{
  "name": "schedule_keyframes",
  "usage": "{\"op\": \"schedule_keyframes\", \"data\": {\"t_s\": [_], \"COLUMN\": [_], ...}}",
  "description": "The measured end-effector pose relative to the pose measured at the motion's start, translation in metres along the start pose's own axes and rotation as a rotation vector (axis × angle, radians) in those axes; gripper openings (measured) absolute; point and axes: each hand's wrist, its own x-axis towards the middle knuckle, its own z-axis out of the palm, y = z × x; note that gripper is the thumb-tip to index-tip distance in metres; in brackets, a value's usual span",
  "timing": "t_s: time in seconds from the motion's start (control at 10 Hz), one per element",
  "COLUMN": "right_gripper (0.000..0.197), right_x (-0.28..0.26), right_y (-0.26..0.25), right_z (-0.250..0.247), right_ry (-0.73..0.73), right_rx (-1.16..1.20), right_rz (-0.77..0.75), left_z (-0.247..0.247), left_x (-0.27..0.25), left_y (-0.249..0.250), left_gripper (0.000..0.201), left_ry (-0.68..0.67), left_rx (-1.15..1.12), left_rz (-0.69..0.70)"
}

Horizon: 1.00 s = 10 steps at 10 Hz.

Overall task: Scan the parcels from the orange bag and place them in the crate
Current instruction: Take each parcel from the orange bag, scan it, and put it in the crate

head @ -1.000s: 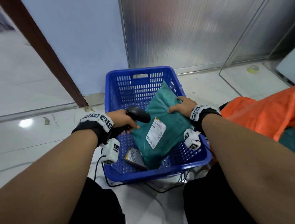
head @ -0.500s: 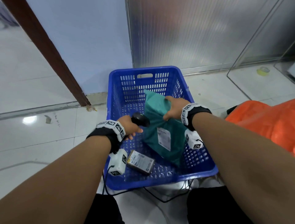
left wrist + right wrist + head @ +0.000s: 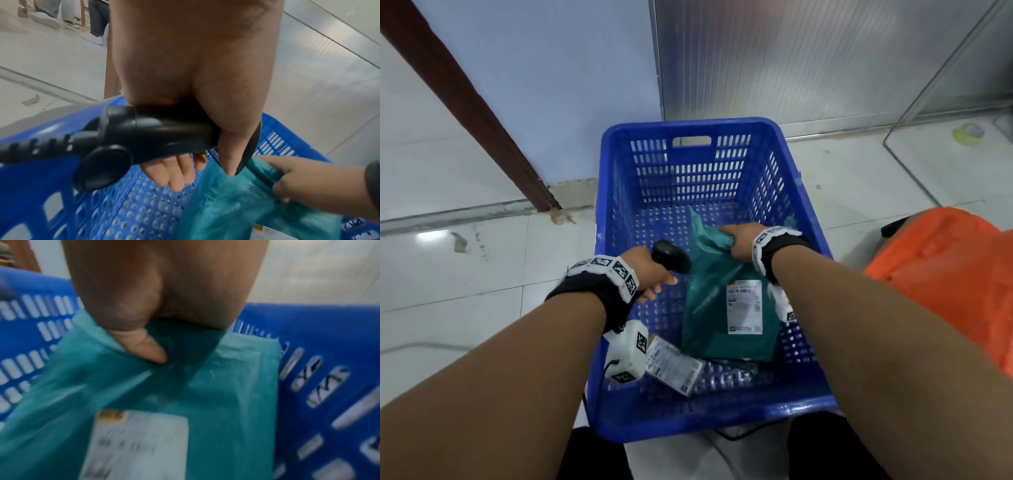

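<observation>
A: What is the biggest thing there?

B: The blue crate [image 3: 695, 178] on the tiled floor [image 3: 448, 281], set against the pale wall [image 3: 558, 85]. Everything else can be placed from it.

A: And the orange bag?

B: The orange bag [image 3: 941, 281] lies on the floor just to the right of the crate, outside its right wall.

A: Where is the parcel?

B: The teal parcel [image 3: 726, 308] is inside the crate, toward the near right, its white label [image 3: 744, 306] facing up. Its lower end rests on the crate's bottom; its upper end is lifted.

A: Who has it?

B: The person's right hand [image 3: 738, 240] pinches the parcel's upper edge, thumb pressed into the plastic, inside the crate near its right wall.

A: And the other hand?

B: The left hand [image 3: 650, 270] is wrapped round the handle of a black scanner [image 3: 671, 256], above the crate's left half and just beside the parcel.

A: Anything smaller?

B: A small labelled parcel [image 3: 674, 365] lies flat on the crate's bottom at the near left, just beside the teal one's lower corner.
</observation>
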Motion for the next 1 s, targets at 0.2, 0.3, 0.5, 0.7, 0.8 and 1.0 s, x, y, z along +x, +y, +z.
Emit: {"op": "schedule_keyframes", "data": {"t_s": [0.2, 0.3, 0.5, 0.7, 0.8, 1.0], "right_gripper": [0.078, 0.048, 0.015, 0.019, 0.028, 0.033], "right_x": [-0.017, -0.039, -0.099, -0.171, -0.208, -0.305], "right_y": [-0.015, -0.018, 0.009, 0.070, 0.117, 0.235], "right_z": [0.049, 0.049, 0.003, -0.047, -0.052, -0.033], "right_ry": [0.201, 0.103, 0.198, 0.299, 0.299, 0.549], "right_rx": [-0.074, 0.049, 0.199, 0.114, 0.189, 0.650], "right_rz": [0.048, 0.019, 0.070, 0.124, 0.210, 0.358], "left_z": [0.007, 0.017, 0.051, 0.092, 0.127, 0.216], "left_x": [-0.018, -0.049, -0.105, -0.161, -0.187, -0.239], "left_y": [0.027, 0.046, 0.097, 0.161, 0.197, 0.258], "left_gripper": [0.018, 0.022, 0.016, 0.015, 0.019, 0.021], "left_ry": [0.014, 0.026, 0.102, 0.125, 0.015, -0.108], "left_rx": [0.059, 0.123, 0.004, -0.163, -0.210, -0.204], "left_rz": [0.048, 0.106, 0.277, 0.367, 0.410, 0.504]}}
